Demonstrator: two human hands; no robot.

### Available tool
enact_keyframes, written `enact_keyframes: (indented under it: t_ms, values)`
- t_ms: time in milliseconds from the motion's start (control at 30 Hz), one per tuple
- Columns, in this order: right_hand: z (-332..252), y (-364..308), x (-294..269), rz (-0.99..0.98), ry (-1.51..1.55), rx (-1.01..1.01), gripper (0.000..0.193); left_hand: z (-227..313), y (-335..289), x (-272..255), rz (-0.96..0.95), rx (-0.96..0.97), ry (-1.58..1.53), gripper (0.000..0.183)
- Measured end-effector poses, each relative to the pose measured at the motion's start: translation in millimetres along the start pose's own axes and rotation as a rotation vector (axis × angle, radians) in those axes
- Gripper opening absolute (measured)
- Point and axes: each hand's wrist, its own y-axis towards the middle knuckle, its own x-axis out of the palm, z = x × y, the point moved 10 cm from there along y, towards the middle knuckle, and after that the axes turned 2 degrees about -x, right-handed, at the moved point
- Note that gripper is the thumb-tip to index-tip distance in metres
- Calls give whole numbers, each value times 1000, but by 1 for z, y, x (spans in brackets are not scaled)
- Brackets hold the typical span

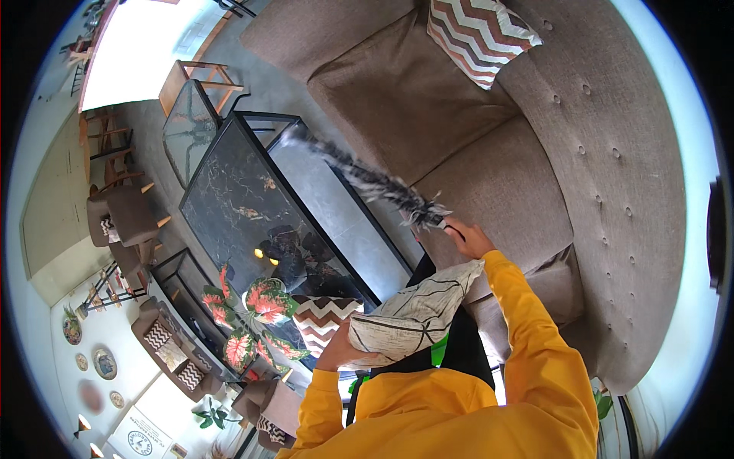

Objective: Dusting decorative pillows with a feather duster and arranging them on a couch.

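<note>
Partway, seemingly: my right fingers grip the duster, left fingers a cream cushion (far zigzag cushion still on the sofa).

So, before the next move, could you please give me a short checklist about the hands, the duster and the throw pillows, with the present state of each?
1. Right hand holds the feather duster at its handle end: ok.
2. Left hand holds the cream line-patterned throw pillow: ok.
3. Chevron throw pillow on the tufted sofa is apart from the duster: ok.
4. Duster tip is clear of the marble-look coffee table: cannot tell; it overlaps the black frame in this view.
5. One hand is free: not ok; both are occupied.
</note>
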Motion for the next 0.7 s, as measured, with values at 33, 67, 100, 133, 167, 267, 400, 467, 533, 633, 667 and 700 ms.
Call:
enact_keyframes:
  t_ms: [33,67,100,133,167,267,400,467,533,633,667,700]
  values:
    - [9,-3,-4,8,13,85,41,2,0,1,-1,12,-10,84]
    - [17,-1,-4,10,12,84,41,1,0,2,-1,14,-9,84]
    - [34,1,-20,225,40,138,41,-4,-1,1,11,13,-24,85]
    - [54,-4,-31,442,64,194,41,-10,1,3,18,12,-41,86]
    - [67,-4,-19,446,60,197,41,-13,2,5,13,14,-41,86]
    - [74,-12,21,362,42,266,41,-25,4,4,-1,13,-77,87]
    - [-3,-22,46,-65,31,93,39,-36,-1,0,5,27,167,90]
    - [-27,-27,45,-250,21,-4,41,-31,0,1,-27,52,225,91]
    - [-21,-30,45,-381,10,137,40,-24,-1,0,-31,24,66,91]
    - [33,-18,10,-20,4,292,39,-14,-3,7,-13,22,-43,91]
    - [48,-11,15,-22,0,293,39,-10,-3,9,-15,22,-47,91]
    - [55,-4,-8,281,11,234,39,-2,-3,13,-41,-1,-24,90]
